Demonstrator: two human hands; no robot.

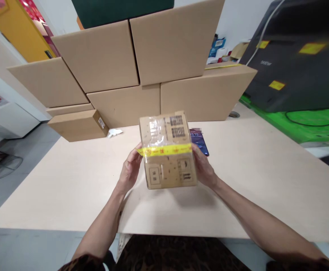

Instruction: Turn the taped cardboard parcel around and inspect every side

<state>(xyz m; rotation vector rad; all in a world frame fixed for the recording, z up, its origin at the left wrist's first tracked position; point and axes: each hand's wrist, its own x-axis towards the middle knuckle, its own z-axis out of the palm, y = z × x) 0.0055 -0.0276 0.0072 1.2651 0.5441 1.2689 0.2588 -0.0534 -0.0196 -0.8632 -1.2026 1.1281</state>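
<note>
Between my two hands is a small brown cardboard box, raised above the table with its shadow below. Yellow tape with red print runs across its face, and dark printed marks and clear tape show above and below it. My left hand presses the box's left side, its fingers partly hidden behind the edge. On the opposite side my right hand grips the box, with most of its fingers out of sight. Behind my right hand a phone lies on the table with its screen lit, showing 15:15.
Large plain cardboard boxes are stacked along the table's back. A long narrow box sits at the back left beside a crumpled white scrap. The pale table ends near my body. A dark machine stands at the right on something green.
</note>
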